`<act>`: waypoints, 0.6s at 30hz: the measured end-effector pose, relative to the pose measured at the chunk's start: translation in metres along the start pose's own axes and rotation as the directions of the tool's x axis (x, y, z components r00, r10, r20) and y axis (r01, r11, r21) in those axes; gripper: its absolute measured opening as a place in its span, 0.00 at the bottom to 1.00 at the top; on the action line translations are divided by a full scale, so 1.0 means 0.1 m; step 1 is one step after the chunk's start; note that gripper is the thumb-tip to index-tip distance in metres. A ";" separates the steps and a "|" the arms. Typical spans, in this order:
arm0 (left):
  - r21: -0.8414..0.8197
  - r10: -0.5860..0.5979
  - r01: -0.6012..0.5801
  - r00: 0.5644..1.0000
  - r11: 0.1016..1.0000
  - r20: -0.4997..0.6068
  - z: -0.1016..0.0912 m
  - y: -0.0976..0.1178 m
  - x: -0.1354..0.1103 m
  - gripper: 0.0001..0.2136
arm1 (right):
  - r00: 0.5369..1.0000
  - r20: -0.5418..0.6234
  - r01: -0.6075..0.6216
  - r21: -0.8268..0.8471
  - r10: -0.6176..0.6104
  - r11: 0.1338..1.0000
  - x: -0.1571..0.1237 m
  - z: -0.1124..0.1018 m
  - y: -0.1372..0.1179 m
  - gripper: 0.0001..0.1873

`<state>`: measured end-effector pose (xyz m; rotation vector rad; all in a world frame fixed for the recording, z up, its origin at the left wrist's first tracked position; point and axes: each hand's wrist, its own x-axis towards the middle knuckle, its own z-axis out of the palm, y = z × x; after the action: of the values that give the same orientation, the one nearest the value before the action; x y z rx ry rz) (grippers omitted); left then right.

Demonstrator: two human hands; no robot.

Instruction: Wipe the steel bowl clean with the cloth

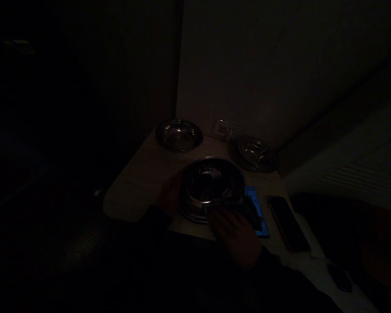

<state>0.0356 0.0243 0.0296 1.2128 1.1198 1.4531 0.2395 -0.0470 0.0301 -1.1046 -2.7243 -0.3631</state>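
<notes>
The scene is very dark. A shiny metal bowl (210,180) sits near the front edge of a small wooden table; I cannot tell for sure whether it stands upright or upside down. My left hand (171,193) is at the bowl's left side, fingers curved against its rim and mostly lost in shadow. Against the near right side of the bowl, my right hand (233,230) presses a dark cloth (247,208), its fingers lying over the fabric. Part of the cloth hangs in front of a phone with a lit blue screen (263,228).
Another metal bowl (179,135) stands at the table's (133,187) back left. Stacked metal lids or plates (256,154) lie at the back right, near a wall socket (226,129). A dark phone (289,224) is at the right, with a small dark object (339,277) beyond.
</notes>
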 end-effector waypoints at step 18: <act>0.120 0.144 -0.153 0.986 0.981 0.086 -0.01 -0.07 -0.05 0.23 | 0.991 -0.019 -0.126 0.184 0.132 0.975 0.21 0.06 -0.24 0.17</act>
<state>0.0355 0.0206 0.0218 1.4558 1.1021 1.4508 0.2074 -0.0481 0.0254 -1.2055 -2.5804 -0.1073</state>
